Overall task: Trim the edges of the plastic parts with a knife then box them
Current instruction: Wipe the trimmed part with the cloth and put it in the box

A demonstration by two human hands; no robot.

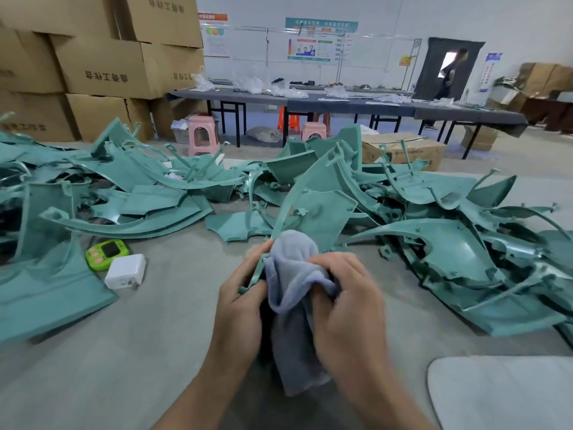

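I hold one teal plastic part upright over the grey table, its wide end pointing away from me. My left hand grips the part's thin near edge. My right hand is curled round a grey cloth that drapes over the part's lower end and hangs down between my hands. No knife shows. Heaps of similar teal parts lie to the left and to the right.
A green timer and a white charger block lie left of my hands. A pale board sits at bottom right. Cardboard boxes are stacked at back left, another box on the floor behind. A person stands in the far doorway.
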